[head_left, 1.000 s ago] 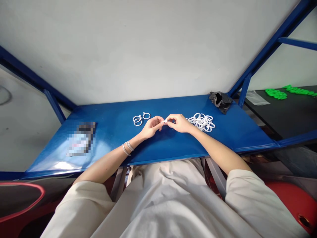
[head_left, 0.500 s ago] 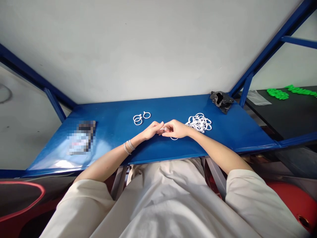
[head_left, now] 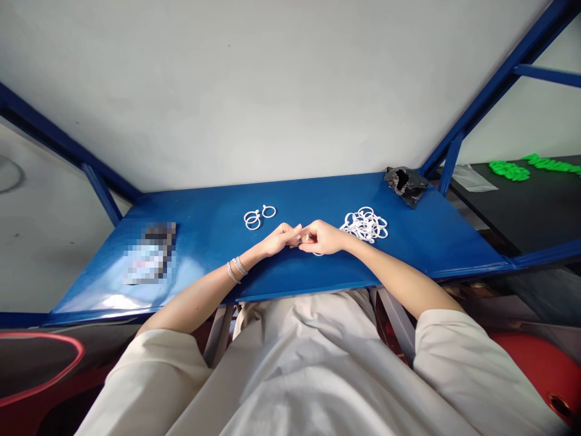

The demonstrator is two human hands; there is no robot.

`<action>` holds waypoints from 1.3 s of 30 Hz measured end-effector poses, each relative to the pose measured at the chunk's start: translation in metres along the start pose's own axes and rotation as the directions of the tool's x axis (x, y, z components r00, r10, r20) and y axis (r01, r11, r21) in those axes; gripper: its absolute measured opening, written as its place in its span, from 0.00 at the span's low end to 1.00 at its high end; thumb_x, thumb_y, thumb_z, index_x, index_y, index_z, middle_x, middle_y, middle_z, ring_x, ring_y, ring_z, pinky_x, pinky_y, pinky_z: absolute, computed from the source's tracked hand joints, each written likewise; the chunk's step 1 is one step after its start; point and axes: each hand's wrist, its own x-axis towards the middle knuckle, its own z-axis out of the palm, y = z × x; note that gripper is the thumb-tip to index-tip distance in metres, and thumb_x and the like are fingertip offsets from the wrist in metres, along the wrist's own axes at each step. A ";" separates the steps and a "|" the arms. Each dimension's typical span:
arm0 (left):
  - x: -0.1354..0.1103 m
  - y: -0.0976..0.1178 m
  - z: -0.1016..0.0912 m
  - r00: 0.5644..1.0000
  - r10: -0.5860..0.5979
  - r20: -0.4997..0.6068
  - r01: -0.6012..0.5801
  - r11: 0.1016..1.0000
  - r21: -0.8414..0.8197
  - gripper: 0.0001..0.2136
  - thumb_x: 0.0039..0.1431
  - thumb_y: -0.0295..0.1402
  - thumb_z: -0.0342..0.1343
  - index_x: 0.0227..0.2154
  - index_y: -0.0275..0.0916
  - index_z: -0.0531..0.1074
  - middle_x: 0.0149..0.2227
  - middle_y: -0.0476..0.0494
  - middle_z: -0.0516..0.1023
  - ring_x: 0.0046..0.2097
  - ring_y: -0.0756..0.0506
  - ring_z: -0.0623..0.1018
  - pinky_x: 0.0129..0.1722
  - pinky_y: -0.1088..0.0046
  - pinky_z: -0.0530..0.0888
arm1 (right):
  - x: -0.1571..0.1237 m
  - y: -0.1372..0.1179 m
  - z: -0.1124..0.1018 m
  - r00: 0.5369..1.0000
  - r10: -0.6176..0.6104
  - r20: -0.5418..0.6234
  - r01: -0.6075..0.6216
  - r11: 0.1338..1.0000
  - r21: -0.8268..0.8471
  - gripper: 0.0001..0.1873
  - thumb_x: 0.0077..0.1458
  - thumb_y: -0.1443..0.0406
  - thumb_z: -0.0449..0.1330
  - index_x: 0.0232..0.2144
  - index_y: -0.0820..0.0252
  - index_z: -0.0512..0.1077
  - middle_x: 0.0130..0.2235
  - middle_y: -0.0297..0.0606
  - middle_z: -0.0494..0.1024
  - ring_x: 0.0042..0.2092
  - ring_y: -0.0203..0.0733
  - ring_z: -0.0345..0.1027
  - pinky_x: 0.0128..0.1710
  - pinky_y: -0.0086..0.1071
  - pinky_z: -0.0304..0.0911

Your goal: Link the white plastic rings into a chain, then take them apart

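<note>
- At the far left of the blue metal surface (head_left: pixel 204 206) lies a flat object (head_left: pixel 149 253), pixelated and impossible to make out.
- The left forearm (head_left: pixel 200 297) comes in from a cream sleeve (head_left: pixel 154 375) and angles up and to the right, with silver bracelets (head_left: pixel 236 267) on the wrist.
- Beyond that forearm, a small group of white plastic rings (head_left: pixel 258 215) lies flat on the surface, well apart from the hands.
- The left hand (head_left: pixel 278 240) is low over the surface, fingers reaching right until the fingertips (head_left: pixel 297 231) nearly meet the right hand's. Whether it grips anything cannot be told.
- Between the hands sits a small white piece (head_left: pixel 305 237), mostly hidden by the fingers, so its shape and long axis are hard to make out.
- The right hand (head_left: pixel 323 237) points left, its thumb and fingers closed narrowly on that piece.
- A white ring (head_left: pixel 318 254) lies under the right hand, mostly covered, with only its edge showing.
- Just beyond the right hand is a tangled pile of white plastic rings (head_left: pixel 365 225), flat on the surface.
- Further right, a torn black bag (head_left: pixel 405 186) sits at the surface's back edge.
- Off the far right, green pieces (head_left: pixel 509 171) lie on a black table (head_left: pixel 512 224).
</note>
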 end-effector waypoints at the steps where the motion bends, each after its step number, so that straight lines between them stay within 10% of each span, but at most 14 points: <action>1: 0.000 0.000 0.000 1.000 0.006 0.001 -0.006 1.000 -0.002 0.39 0.63 0.67 0.53 0.12 0.40 0.48 0.17 0.54 0.46 0.24 0.52 0.52 0.27 0.69 0.60 | 0.000 0.002 0.000 1.000 -0.021 -0.005 0.021 1.000 0.011 0.21 0.53 0.60 0.63 0.20 0.55 0.54 0.20 0.25 0.58 0.25 0.31 0.52 0.29 0.30 0.53; 15: -0.002 -0.003 -0.007 0.998 -0.025 -0.057 0.022 0.998 -0.051 0.28 0.64 0.57 0.58 0.19 0.39 0.63 0.20 0.49 0.64 0.25 0.49 0.68 0.29 0.68 0.67 | 0.004 0.018 -0.003 0.981 0.006 -0.194 0.000 0.999 0.032 0.17 0.56 0.55 0.67 0.28 0.58 0.67 0.24 0.28 0.69 0.25 0.34 0.60 0.28 0.30 0.57; 20: -0.001 0.001 -0.007 0.992 -0.015 -0.125 -0.001 0.992 -0.125 0.22 0.61 0.46 0.59 0.18 0.40 0.61 0.21 0.49 0.64 0.25 0.49 0.67 0.29 0.68 0.67 | 0.001 0.016 -0.011 0.952 -0.059 -0.302 0.014 0.989 -0.150 0.18 0.55 0.58 0.70 0.44 0.60 0.75 0.46 0.44 0.80 0.43 0.45 0.76 0.43 0.37 0.71; 24: 0.000 0.005 -0.005 0.987 -0.022 -0.162 -0.001 0.990 -0.141 0.22 0.60 0.45 0.58 0.17 0.42 0.56 0.19 0.49 0.62 0.23 0.49 0.66 0.28 0.67 0.67 | 0.000 0.017 -0.013 0.975 -0.055 -0.215 -0.007 0.960 -0.281 0.29 0.51 0.59 0.75 0.54 0.58 0.75 0.55 0.47 0.80 0.56 0.52 0.75 0.55 0.43 0.69; 30: 0.001 0.006 -0.003 0.986 -0.026 -0.163 -0.004 0.983 -0.182 0.22 0.60 0.44 0.57 0.17 0.43 0.55 0.19 0.51 0.59 0.22 0.50 0.63 0.27 0.67 0.67 | 0.003 0.021 -0.011 0.985 0.053 -0.162 -0.110 0.923 -0.368 0.18 0.58 0.61 0.71 0.49 0.61 0.78 0.40 0.39 0.79 0.39 0.43 0.73 0.42 0.35 0.66; 39: -0.001 0.009 -0.001 0.990 -0.067 -0.127 0.039 0.977 -0.211 0.21 0.56 0.42 0.57 0.16 0.44 0.52 0.17 0.54 0.52 0.19 0.53 0.56 0.22 0.69 0.61 | 0.001 0.015 -0.013 0.993 0.119 -0.001 -0.105 0.879 -0.465 0.17 0.56 0.53 0.73 0.38 0.58 0.76 0.43 0.41 0.76 0.45 0.48 0.70 0.50 0.39 0.62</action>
